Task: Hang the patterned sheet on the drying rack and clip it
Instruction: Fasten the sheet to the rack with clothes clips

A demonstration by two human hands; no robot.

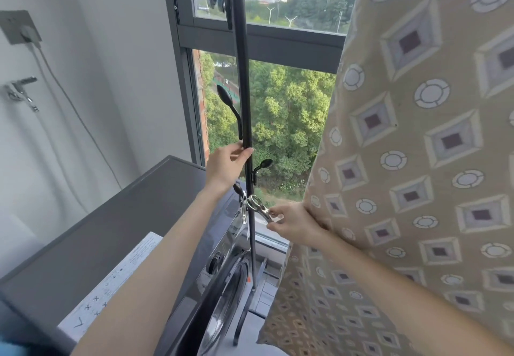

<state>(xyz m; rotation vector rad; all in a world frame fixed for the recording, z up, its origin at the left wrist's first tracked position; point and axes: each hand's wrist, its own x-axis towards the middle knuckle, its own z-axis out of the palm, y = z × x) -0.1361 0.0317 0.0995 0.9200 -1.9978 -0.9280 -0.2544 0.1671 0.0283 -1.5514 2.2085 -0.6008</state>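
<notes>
Left hand [226,165] steadies pole [244,91] — right hand [289,222] pinches clip [257,207]

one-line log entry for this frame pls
stage: fetching clip | left hand: holding pole | right hand: pinching metal clip on pole | sheet: hanging at right, not seen clipped

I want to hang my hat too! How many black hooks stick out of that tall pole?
3 clear ones on the pole: one above the left hand, one right of it, one beside the wrist. The dark shapes at the top may be more.
</notes>
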